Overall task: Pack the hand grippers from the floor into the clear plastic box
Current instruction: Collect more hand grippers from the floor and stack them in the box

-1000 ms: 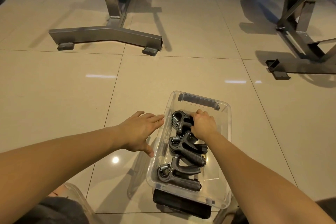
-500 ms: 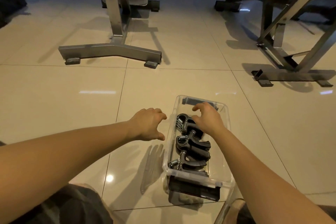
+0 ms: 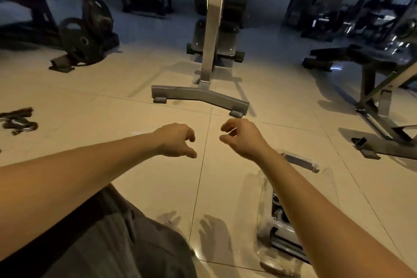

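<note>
1. Both hands up over the tiled floor (image 3: 225, 187), arms stretched fwd, nothing in either.
2. Left hand (image 3: 174, 141): palm down, fingers (image 3: 190, 135) curled loosely, thumb poking toward the right, gripping nothing.
3. Right hand (image 3: 242, 136): fingers also half-curled, thumb and index apart in a loose C, empty.
4. The 2 hands sit near each other with a gap between, over a grout line.
5. Clear plastic box (image 3: 262, 192) is on the floor at lower right, mostly hidden under the right forearm; its dark latch (image 3: 301, 161) shows at the far end.
6. Inside the box: grey hand grippers (image 3: 278, 216), metal spring coils visible, count can't be told because the arm covers them.
7. Far left on the floor, well apart from the box: a dark blurred item (image 3: 17, 121), prob. more hand grippers, too smeared to be sure.
8. Straight ahead: grey steel machine base (image 3: 200, 97), T-shaped foot w/ upright post.
9. Right side: weight bench (image 3: 365, 56) on an angled steel frame.
10. Back left: weight plates (image 3: 86, 34) stacked on a rack.
11. Bottom left: person's knee in dark grey shorts (image 3: 126, 244).
12. Hand shadows fall on the tile beside the box.
</note>
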The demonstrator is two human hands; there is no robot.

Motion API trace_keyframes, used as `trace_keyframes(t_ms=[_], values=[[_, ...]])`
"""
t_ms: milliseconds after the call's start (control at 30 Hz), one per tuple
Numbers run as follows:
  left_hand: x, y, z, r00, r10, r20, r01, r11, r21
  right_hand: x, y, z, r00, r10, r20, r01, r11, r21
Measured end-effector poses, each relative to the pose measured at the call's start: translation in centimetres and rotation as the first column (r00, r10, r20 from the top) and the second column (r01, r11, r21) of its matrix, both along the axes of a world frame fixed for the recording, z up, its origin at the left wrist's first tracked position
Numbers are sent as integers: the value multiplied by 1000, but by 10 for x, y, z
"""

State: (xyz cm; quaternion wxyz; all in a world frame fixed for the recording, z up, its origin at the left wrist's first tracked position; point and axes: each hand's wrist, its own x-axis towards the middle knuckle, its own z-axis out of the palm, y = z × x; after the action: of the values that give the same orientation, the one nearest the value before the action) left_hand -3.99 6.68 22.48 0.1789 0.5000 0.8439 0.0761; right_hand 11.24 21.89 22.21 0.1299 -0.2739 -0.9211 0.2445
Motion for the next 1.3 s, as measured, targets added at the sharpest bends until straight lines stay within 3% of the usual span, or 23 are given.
trace_keyframes(t_ms=[300,633,1033,1300], values=[[-70,-150,36,978,202,-54,-199,978,56,-114,-128,28,975,198,-100,-203,978,-42],[-167,-290,74,887,459,-54,-450,885,120,-254,-253,47,903,422,-78,-427,902,-70],[-291,-440,70,656,745,-120,-736,667,120,-453,-367,13,761,648,24,-638,755,-153],[-357,-568,23,445,892,-76,-890,450,70,-569,-471,-17,574,798,185,-779,601,-175]])
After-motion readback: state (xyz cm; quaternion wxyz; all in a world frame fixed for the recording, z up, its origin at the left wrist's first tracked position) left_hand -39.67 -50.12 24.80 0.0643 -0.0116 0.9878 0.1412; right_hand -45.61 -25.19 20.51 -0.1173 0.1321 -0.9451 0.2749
